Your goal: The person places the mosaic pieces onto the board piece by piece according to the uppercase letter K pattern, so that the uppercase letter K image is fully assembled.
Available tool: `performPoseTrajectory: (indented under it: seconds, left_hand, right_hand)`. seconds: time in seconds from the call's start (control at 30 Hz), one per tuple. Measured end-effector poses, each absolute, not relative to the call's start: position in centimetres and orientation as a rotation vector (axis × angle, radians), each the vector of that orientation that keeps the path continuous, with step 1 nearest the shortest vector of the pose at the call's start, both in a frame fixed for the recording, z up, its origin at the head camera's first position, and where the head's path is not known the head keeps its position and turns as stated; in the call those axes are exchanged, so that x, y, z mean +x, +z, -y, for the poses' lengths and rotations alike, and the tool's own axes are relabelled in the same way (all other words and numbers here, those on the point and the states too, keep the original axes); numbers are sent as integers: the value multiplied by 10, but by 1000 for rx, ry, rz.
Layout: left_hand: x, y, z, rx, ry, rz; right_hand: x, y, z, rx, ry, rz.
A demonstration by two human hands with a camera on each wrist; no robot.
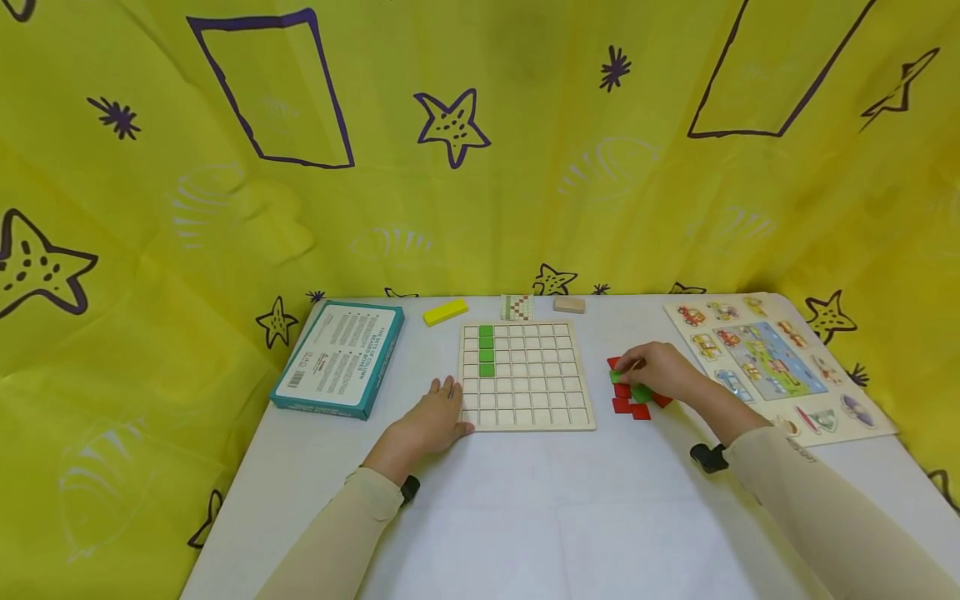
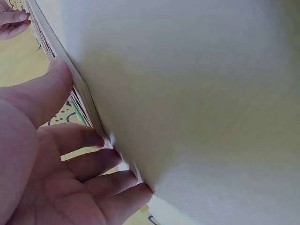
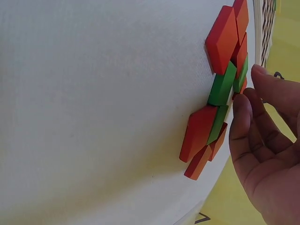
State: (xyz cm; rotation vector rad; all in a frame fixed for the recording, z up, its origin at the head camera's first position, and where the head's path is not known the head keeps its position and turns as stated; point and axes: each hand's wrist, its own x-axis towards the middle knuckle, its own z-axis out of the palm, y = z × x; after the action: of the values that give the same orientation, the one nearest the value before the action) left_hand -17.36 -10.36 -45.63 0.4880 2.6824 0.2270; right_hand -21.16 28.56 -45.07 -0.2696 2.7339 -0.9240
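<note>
Beige sleeves (image 1: 825,508) are reaching over the white table (image 1: 540,508) from the near side of the gridded board (image 1: 532,383). At that board's left edge, the left hand (image 1: 435,419) is touching it with fingers extended, the thumb lying by the near corner. Well apart from it, to the board's right, the right hand (image 1: 663,369) is bending its fingers over loose red and green tiles (image 1: 622,406); whether it is pinching one cannot be told. Four green squares (image 1: 487,356) are sitting in the board's second column from the left, starting at its far row. Beyond its far edge, a yellow block (image 1: 446,312), a patterned card (image 1: 517,307) and a wooden block (image 1: 569,306) are lying. Left of the board, a teal box (image 1: 337,358) is resting; right of it, past the tiles, a picture puzzle (image 1: 780,358) is lying.
</note>
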Motion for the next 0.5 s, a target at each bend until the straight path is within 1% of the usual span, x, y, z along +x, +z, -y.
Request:
performPoseTrajectory:
  seconds: [0.5]
  left_hand:
    - [-175,-460,106,517,228,-2698]
  right_hand:
    - [-218,-458,-280,-307,-830,-2796]
